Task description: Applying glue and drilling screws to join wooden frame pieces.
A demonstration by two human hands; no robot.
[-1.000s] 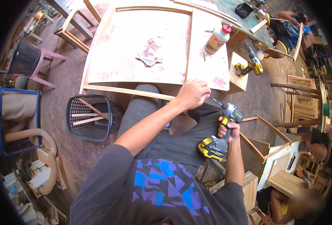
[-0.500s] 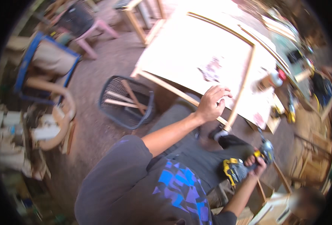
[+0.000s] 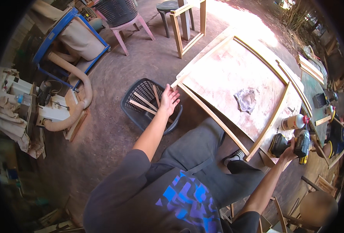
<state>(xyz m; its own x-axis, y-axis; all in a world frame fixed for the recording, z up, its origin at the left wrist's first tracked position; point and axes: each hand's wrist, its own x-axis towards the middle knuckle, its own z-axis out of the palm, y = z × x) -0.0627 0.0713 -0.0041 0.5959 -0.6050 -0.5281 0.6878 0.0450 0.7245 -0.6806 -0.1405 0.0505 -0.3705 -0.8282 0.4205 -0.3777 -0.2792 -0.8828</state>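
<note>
My left hand (image 3: 169,101) reaches out with its fingers spread, close to the near left corner of a wooden frame (image 3: 271,120) lying on the worktable. I cannot tell whether the fingertips touch the wood. At the table's right edge, my right hand (image 3: 289,152) grips a cordless drill (image 3: 302,143); its dark battery end points left. Whether the drill rests on the table is unclear. A white bottle with a red cap (image 3: 295,122) lies just beyond it. Inside the frame, a crumpled clear plastic bag (image 3: 245,100) sits on the worktable (image 3: 218,73).
Below my left hand, a dark plastic basket (image 3: 126,104) holds several wood strips. Another wooden frame (image 3: 178,37) stands beyond the table. At left are a blue-framed machine (image 3: 55,32) and a ribbed hose (image 3: 82,77). A pink chair (image 3: 121,40) carries a dark basket.
My left hand has moved left from above the frame to its left corner. My right hand has raised the drill from beside my leg to the table's right edge.
</note>
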